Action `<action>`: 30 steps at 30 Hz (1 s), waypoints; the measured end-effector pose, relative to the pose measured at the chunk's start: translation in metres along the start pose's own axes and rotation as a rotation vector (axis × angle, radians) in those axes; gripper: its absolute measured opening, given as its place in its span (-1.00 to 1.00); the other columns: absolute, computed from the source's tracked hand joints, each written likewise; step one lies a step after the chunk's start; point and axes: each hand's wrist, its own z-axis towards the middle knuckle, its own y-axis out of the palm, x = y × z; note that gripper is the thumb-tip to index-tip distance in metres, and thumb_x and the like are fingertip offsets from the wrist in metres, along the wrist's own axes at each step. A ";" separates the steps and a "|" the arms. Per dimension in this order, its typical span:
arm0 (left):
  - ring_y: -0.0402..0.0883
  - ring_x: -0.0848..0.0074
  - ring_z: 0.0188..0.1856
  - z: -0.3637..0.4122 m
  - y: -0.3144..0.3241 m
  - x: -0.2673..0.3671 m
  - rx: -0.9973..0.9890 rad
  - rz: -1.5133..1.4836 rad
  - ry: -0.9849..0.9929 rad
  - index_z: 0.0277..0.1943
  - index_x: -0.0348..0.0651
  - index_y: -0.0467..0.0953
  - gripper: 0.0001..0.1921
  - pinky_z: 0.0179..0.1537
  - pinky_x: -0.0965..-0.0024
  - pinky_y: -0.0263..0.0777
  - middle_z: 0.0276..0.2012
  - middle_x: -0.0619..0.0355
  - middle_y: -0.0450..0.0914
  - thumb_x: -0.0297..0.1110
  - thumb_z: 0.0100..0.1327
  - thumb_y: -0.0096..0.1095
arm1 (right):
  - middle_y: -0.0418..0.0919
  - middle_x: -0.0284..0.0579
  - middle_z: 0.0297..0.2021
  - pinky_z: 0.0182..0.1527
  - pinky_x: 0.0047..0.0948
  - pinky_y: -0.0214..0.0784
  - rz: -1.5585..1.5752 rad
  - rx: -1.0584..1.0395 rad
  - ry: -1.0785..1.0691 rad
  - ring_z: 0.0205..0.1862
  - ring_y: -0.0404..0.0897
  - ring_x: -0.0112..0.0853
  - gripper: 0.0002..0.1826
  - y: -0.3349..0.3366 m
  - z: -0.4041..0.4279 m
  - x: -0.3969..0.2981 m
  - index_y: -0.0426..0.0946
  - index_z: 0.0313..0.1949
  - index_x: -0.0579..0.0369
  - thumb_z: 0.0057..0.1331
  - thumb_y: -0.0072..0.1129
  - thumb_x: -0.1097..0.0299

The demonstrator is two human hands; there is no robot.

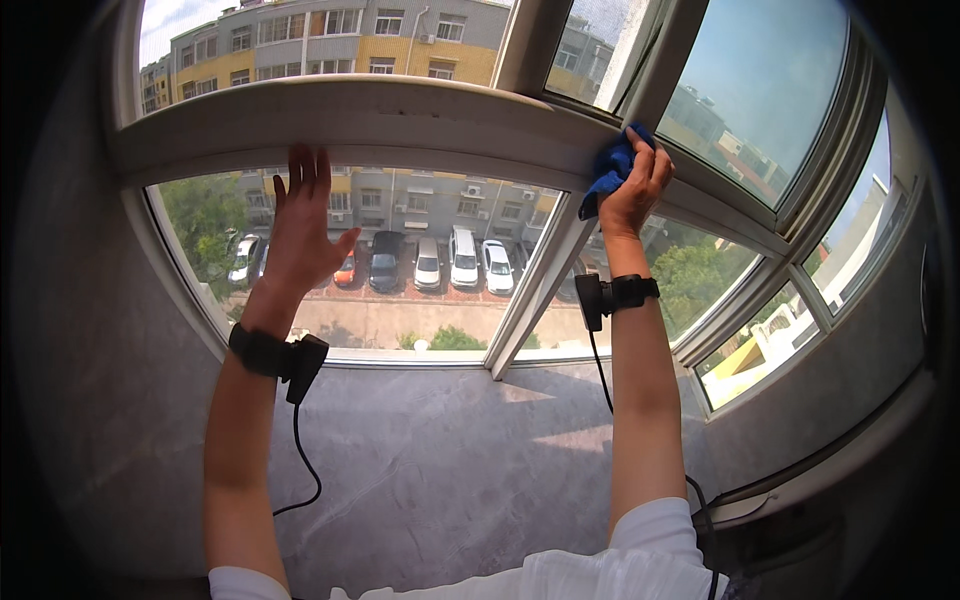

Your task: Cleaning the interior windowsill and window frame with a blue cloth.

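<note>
A bunched blue cloth (611,174) is under the fingers of my right hand (637,184), pressed to the window frame where the horizontal rail meets an upright. Part of the cloth hangs below the palm. To the left, my left hand (304,221) is raised with fingers spread and holds nothing. Its fingertips overlap the lower edge of the wide light-grey window rail (450,124); whether they touch it I cannot tell. Behind that hand lies the lower glass pane (420,199).
A sliding sash (757,97) stands at the upper right. Below the glass runs a grey marble-patterned surface (420,450). Black wrist straps with devices (300,367) trail cables along both arms. Through the glass show parked cars (426,262) and an apartment building (337,37).
</note>
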 end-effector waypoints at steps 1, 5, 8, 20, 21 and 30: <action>-0.30 0.04 0.59 -0.001 0.000 -0.001 0.002 0.002 0.001 0.56 -0.18 -0.22 0.11 0.50 -0.15 -0.29 0.55 -0.20 -0.20 -0.26 0.11 0.47 | 0.43 -0.01 -0.07 0.20 -0.18 0.30 0.001 0.003 0.000 0.07 0.40 -0.03 -0.54 0.002 -0.001 -0.002 0.59 0.00 0.07 0.07 0.03 0.61; -0.29 0.05 0.59 -0.004 0.002 0.001 0.047 0.019 0.030 0.56 -0.17 -0.18 0.09 0.50 -0.14 -0.29 0.56 -0.17 -0.18 -0.28 0.11 0.47 | 0.48 -0.03 -0.06 0.19 -0.19 0.32 0.014 0.036 -0.046 0.05 0.45 -0.06 -0.59 0.005 0.001 -0.012 0.61 -0.03 0.06 0.10 0.02 0.56; -0.28 0.05 0.59 -0.004 0.000 -0.001 0.049 0.041 0.038 0.56 -0.17 -0.17 0.09 0.51 -0.14 -0.28 0.56 -0.16 -0.17 -0.29 0.10 0.47 | 0.52 -0.08 -0.06 0.19 -0.19 0.33 0.074 0.041 -0.072 0.04 0.48 -0.10 -0.62 0.013 0.004 -0.036 0.61 -0.06 0.02 0.12 0.03 0.51; -0.21 -0.02 0.58 -0.002 -0.008 0.003 -0.014 0.121 0.046 0.51 -0.33 -0.08 0.08 0.51 -0.15 -0.27 0.52 -0.27 -0.09 -0.22 0.05 0.51 | 0.52 -0.13 -0.04 0.22 -0.13 0.27 0.384 0.058 -0.134 0.06 0.48 -0.13 -0.71 0.053 0.010 -0.148 0.59 -0.12 -0.03 0.17 0.08 0.54; -0.22 -0.02 0.58 -0.002 -0.009 0.004 -0.032 0.125 0.040 0.51 -0.34 -0.09 0.09 0.51 -0.15 -0.28 0.52 -0.28 -0.10 -0.22 0.05 0.51 | 0.52 -0.14 -0.04 0.21 -0.13 0.27 0.404 0.053 -0.123 0.06 0.47 -0.12 -0.70 0.055 0.009 -0.156 0.59 -0.13 -0.04 0.14 0.11 0.56; -0.28 -0.03 0.58 0.002 -0.015 0.001 -0.130 0.213 -0.045 0.54 -0.29 -0.18 0.12 0.50 -0.17 -0.30 0.53 -0.31 -0.18 -0.15 0.08 0.48 | 0.52 -0.11 -0.04 0.15 -0.18 0.32 0.765 -0.043 -0.084 0.03 0.47 -0.09 -0.57 0.046 0.020 -0.181 0.56 -0.09 -0.13 0.00 0.42 0.41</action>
